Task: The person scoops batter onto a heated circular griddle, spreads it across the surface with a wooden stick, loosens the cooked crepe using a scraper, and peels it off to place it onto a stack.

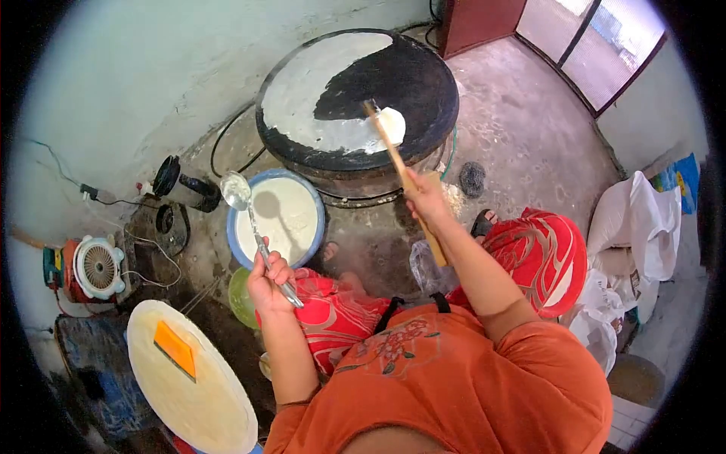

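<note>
Head view looks down on a person seated before a round black griddle (423, 76). Right hand (425, 198) has its grip closed round a wooden spreader (393, 155), whose flat end rests in the white batter (310, 113) on the griddle, well ahead of the fingers. Left hand (268, 281) pinches the handle of a metal ladle (236, 189); its bowl hangs over the rim of a blue basin (318, 219) of batter. A stack of thin sheets (204, 401) lies at the left.

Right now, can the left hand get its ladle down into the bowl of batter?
Probably yes: the left hand holds the ladle over the batter bowl, and nothing lies between them.
</note>
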Demonstrator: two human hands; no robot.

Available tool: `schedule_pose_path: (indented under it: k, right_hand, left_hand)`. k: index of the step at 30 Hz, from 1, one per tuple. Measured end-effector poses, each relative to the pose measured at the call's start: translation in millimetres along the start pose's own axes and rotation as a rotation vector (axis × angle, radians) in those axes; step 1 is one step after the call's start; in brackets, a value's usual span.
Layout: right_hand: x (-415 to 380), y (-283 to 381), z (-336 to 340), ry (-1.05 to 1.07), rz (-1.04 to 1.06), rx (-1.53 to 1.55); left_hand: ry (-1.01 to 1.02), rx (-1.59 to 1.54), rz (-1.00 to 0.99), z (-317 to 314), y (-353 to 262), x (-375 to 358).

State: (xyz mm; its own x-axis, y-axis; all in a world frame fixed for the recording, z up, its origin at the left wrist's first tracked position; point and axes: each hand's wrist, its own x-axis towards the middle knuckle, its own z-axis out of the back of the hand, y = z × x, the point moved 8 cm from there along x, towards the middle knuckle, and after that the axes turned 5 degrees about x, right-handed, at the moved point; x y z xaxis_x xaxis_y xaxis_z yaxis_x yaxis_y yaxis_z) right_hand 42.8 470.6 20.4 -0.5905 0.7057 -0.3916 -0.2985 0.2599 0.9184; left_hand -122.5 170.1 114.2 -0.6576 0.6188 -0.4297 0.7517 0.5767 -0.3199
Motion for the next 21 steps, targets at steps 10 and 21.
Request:
schedule_pose_path:
  k: [10,21]
  right_hand:
    - [-8,61,86,-0.448,0.342,-0.987]
    - [17,68,146,-0.433,0.518,-1.198]
  left_hand:
    - [0.008,-0.022,0.055,-8,11,3]
    - [-0.013,-0.044,0.037,-11,18,7]
